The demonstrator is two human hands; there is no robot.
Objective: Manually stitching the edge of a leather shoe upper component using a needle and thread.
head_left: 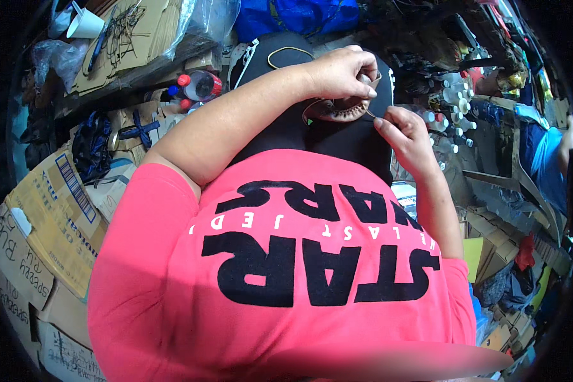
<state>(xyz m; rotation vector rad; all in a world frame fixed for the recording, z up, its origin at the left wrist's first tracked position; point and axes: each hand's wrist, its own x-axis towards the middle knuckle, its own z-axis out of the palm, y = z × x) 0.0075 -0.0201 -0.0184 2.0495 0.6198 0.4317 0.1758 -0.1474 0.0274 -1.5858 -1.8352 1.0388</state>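
A small curved brown leather piece (347,113), like part of a shoe upper, lies over my dark-clad lap with a row of puckered stitches along its edge. My left hand (345,75) is closed on its far side, thumb and fingers pressed together. Beside it, my right hand (406,134) pinches a thin tan lace (370,114) that runs to the stitched edge. Beyond my left wrist, a loop of tan lace (288,49) curves over the dark cloth. My fingers hide part of the leather.
To the left are bottles with red caps (200,86), a flat cardboard stack (137,41) with tangled cords, and cardboard boxes (51,216). Several clear bottles (453,102) lie at the right. A blue bag (299,16) sits at the far side. Another person's arm (567,143) shows at the right edge.
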